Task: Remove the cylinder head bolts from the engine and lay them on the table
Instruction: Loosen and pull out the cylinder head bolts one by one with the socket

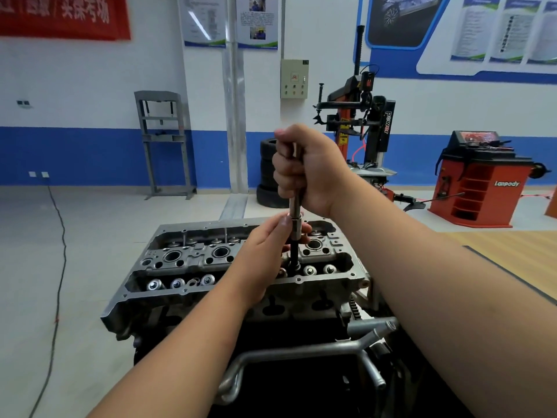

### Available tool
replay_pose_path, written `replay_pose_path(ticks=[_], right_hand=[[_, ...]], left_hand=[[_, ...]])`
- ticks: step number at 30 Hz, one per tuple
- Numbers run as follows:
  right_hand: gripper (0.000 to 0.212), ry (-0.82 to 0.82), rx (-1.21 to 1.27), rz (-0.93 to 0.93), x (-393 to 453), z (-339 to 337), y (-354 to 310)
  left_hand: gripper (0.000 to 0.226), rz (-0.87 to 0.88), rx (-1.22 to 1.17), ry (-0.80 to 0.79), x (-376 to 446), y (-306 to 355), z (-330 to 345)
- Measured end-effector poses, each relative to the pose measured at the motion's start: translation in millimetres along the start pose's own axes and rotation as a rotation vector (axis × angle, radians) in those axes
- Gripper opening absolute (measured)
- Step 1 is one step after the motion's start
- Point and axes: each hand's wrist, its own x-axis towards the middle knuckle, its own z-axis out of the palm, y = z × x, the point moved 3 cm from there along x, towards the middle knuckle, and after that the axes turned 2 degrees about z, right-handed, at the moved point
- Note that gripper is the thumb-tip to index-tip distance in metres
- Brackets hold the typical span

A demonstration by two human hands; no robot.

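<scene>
A long tool [294, 203] stands upright over the cylinder head [241, 267], its dark lower end going down into a bolt hole near the right end of the head, between the two rows of valve springs. The bolt itself is hidden at the bottom of the hole. The right hand [304, 167] is wrapped in a fist round the tool's upper shaft, thumb on top. The left hand [268, 245] pinches the silver socket joint lower down between thumb and fingertips; its fingers cover part of the head behind.

The head sits on the engine [271, 342], whose lower part is dark and hard to make out behind grey tubes [301, 351]. A wooden table [518, 260] shows at right, mostly behind the right forearm and cut off by the frame edge.

Further back, an orange wheel balancer [479, 188] reads "Lanpody" and a tyre changer [361, 122] reads "power" on its column. Stacked tyres [266, 173] stand behind the right hand. A red banner [60, 13] at top left carries Chinese characters, cut off; the wall posters are too blurred to read.
</scene>
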Motion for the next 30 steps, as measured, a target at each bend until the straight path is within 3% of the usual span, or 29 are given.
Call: replay_pose_path(ticks=[3, 6, 8, 11, 15, 17, 19, 24, 27, 30], right_hand=[[0.034, 0.068, 0.047, 0.005, -6, -2, 1], [0.025, 0.386, -0.067, -0.080, -11, 5, 7], [0.017, 0.500, -0.100, -0.153, -13, 10, 9], [0.024, 0.459, -0.061, -0.193, -11, 13, 9], [0.042, 0.116, -0.049, -0.035, -3, 11, 6], [0.043, 0.023, -0.022, 0.009, -5, 6, 3], [0.038, 0.075, 0.016, 0.001, -9, 3, 2], [0.019, 0.500, -0.152, -0.240, -19, 19, 10], [0.026, 0.511, -0.077, -0.232, -18, 20, 11], [0.034, 0.347, -0.013, -0.172, -12, 13, 8]], left_hand=[[0.031, 0.047, 0.002, 0.038, 1, 0, -1], [0.014, 0.077, -0.019, 0.085, 3, 0, -1], [0.021, 0.098, -0.019, 0.100, 3, 1, 2], [0.025, 0.092, -0.023, 0.092, 4, 3, 4], [0.028, 0.045, 0.024, 0.005, -1, 3, 3], [0.032, 0.030, 0.005, 0.000, -2, 4, 2], [0.035, 0.025, -0.004, 0.006, -3, 7, 2], [0.012, 0.053, -0.015, 0.087, 1, 6, 2], [0.006, 0.063, -0.018, 0.137, 3, 4, 2], [0.030, 0.070, -0.045, 0.149, 1, 6, 1]])
